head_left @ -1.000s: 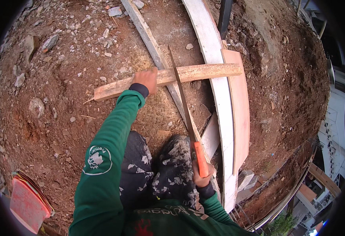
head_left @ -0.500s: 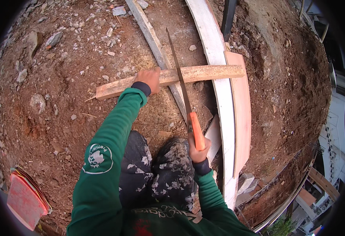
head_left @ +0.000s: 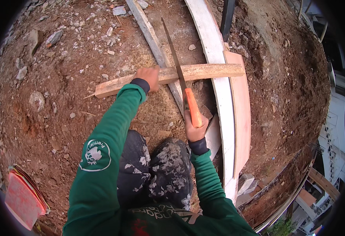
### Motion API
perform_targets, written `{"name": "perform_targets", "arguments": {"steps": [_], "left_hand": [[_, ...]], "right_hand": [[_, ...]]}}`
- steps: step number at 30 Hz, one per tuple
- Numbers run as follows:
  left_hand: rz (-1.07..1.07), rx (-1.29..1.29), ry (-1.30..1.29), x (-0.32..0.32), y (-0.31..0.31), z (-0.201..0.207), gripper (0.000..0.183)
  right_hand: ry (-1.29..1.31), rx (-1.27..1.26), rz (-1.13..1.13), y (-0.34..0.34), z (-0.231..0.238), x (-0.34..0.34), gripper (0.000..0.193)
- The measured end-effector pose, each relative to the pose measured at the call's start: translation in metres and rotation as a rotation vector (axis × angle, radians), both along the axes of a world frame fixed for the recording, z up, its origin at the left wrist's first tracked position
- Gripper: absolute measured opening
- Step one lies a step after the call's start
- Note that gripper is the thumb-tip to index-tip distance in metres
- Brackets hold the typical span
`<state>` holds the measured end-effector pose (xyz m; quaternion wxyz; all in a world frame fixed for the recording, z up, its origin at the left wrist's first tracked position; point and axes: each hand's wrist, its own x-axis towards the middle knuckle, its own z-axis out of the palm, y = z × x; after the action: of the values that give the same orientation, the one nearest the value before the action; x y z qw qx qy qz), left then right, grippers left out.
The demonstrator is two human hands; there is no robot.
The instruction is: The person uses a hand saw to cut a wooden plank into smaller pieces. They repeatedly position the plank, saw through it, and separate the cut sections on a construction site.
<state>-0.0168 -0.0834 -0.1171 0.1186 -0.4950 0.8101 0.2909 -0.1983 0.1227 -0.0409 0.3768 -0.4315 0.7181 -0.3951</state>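
A rough wooden beam [head_left: 208, 71] lies crosswise before me, its right end over a long white board [head_left: 222, 102] and its middle over a thin grey timber [head_left: 151, 37]. My left hand [head_left: 148, 78] is closed round the beam, left of the saw. In my right hand [head_left: 196, 125] is the orange handle of a handsaw [head_left: 193, 108]. The dark blade crosses the beam just right of my left hand, its tip pointing away from me. Whether the teeth have cut into the wood cannot be made out.
A pinkish plywood strip [head_left: 241, 114] lies along the white board's right side. A dark post [head_left: 227, 19] stands at the far end. Stones and rubble [head_left: 54, 38] dot the brown soil on the left. Red sheet-like objects [head_left: 25, 198] are at lower left.
My right hand has pushed the saw forward, away from me, so its handle is now closer to the beam. My left hand and the beam have stayed almost still.
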Motion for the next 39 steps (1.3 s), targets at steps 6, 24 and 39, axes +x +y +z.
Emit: {"name": "perform_targets", "arguments": {"steps": [6,24,39], "left_hand": [[0.016,-0.069,0.025,0.012,0.007,-0.013,0.053],[0.008,-0.003,0.033,0.007,-0.002,-0.017,0.05],[-0.01,-0.059,0.04,0.007,-0.013,-0.012,0.056]], "right_hand": [[0.254,0.119,0.216,0.146,0.12,0.0,0.051],[0.154,-0.017,0.042,0.068,0.035,0.003,0.006],[0.001,-0.089,-0.038,-0.01,-0.009,0.004,0.015]]}}
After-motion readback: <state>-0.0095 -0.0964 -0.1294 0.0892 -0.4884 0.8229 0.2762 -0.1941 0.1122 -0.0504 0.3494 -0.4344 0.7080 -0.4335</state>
